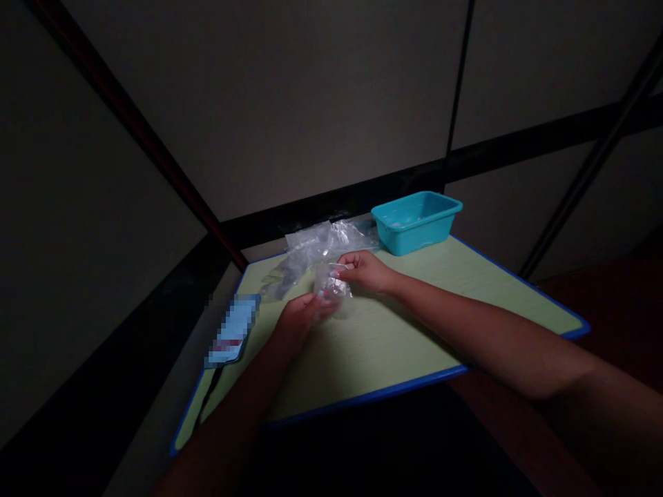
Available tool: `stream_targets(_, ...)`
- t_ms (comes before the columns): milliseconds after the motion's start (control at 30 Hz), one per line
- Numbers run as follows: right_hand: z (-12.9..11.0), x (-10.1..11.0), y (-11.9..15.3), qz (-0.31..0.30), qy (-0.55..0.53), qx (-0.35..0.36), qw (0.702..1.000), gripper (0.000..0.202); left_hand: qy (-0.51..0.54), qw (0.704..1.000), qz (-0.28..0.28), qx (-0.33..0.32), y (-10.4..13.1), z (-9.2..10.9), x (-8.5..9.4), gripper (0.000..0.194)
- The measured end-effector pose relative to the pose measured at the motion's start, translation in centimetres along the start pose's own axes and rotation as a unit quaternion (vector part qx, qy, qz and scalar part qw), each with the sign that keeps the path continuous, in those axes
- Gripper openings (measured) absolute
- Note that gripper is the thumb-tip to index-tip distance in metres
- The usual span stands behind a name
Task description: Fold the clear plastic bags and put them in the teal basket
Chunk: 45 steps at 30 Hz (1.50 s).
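Note:
Over the middle of the table, both hands grip one small clear plastic bag (pixel 338 284). My left hand (pixel 305 310) is closed on its lower left side, fingers partly behind the film. At the upper right edge, my right hand (pixel 362 270) pinches the bag between thumb and fingers. Whether anything lies inside the bag, I cannot tell. Just beyond my hands spreads a loose heap of clear plastic bags (pixel 315 247), crumpled and shiny.
A turquoise plastic basket (pixel 417 228) stands at the back right of the pale green table (pixel 404 338), which has a blue edge. A blurred-out light blue flat object (pixel 233 331) lies at the left edge, with a dark cord below it. Walls close in behind and left.

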State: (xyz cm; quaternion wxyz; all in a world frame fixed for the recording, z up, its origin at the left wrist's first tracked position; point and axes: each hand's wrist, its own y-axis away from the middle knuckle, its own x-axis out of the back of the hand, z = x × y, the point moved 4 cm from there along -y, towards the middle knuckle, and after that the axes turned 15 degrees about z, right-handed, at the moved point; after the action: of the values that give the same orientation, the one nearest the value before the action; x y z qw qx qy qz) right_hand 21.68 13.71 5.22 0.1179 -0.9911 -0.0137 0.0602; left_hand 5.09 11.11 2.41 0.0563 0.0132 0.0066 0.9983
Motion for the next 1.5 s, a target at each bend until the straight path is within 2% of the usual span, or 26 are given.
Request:
stream_targets(100, 0.2, 0.0, 0.0, 0.022, 0.021, 0.014, 0.999, 0.033, 0.067, 0.995, -0.013, 0.074, 0.2, -0.3, -0.1, 0.04)
stream_targets(200, 0.8, 0.2, -0.2, 0.044, 0.047, 0.015, 0.998, 0.029, 0.092, 0.991, -0.015, 0.101, 0.3, -0.1, 0.0, 0.028)
stream_targets(333, 1.6, 0.4, -0.5, 0.086, 0.063, -0.026, 0.994, 0.022, 0.091, 0.985, -0.017, 0.149, 0.1, -0.3, 0.3, 0.026)
stream_targets(400, 2.0, 0.4, -0.3, 0.084, 0.068, -0.068, 0.992, 0.023, 0.068, 0.985, -0.026, 0.159, 0.0, -0.6, 0.5, 0.027)
stream_targets(500, 2.3, 0.1, 0.1, 0.048, 0.081, -0.1, 0.991, 0.033, 0.033, 0.988, -0.026, 0.152, -0.2, -0.9, 0.7, 0.03)
stream_targets(633, 2.4, 0.0, 0.3, 0.0, 0.098, -0.096, 0.991, 0.039, -0.062, 0.994, 0.036, 0.088, -0.7, -0.8, 1.1, 0.033)
stream_targets(733, 2.5, 0.2, 0.2, -0.012, 0.154, -0.087, 0.984, 0.039, -0.166, 0.981, 0.093, -0.029, -1.1, -0.2, 1.5, 0.037)
stream_targets(833, 2.2, 0.5, 0.1, -0.005, 0.288, -0.023, 0.957, 0.038, -0.271, 0.935, 0.125, -0.193, -1.1, 0.6, 1.6, 0.035)
stream_targets(933, 1.6, 0.6, 0.1, 0.0, 0.43, 0.079, 0.899, 0.042, -0.351, 0.867, 0.114, -0.335, -0.7, 1.1, 1.3, 0.031)
stream_targets(1000, 1.4, 0.5, 0.3, -0.003, 0.497, 0.108, 0.861, 0.047, -0.381, 0.829, 0.092, -0.399, -0.4, 1.2, 1.0, 0.03)
stream_targets(1067, 1.5, 0.5, 0.6, -0.012, 0.544, 0.113, 0.832, 0.052, -0.397, 0.811, 0.066, -0.424, -0.3, 1.1, 0.8, 0.033)
stream_targets(1200, 1.5, 0.3, 1.1, -0.038, 0.602, 0.126, 0.787, 0.058, -0.418, 0.806, -0.01, -0.419, -0.4, 0.3, 0.5, 0.041)
stream_targets(1300, 1.4, 0.2, 1.3, -0.051, 0.623, 0.131, 0.77, 0.05, -0.428, 0.802, -0.045, -0.414, -0.4, -0.1, 0.3, 0.039)
stream_targets(1400, 1.3, 0.3, 1.3, -0.059, 0.633, 0.137, 0.76, 0.041, -0.415, 0.807, -0.045, -0.417, 0.0, 0.2, 0.1, 0.034)
stream_targets(1500, 1.2, 0.2, 1.3, -0.066, 0.636, 0.15, 0.754, 0.041, -0.394, 0.819, -0.061, -0.413, 0.8, 0.9, -0.3, 0.026)
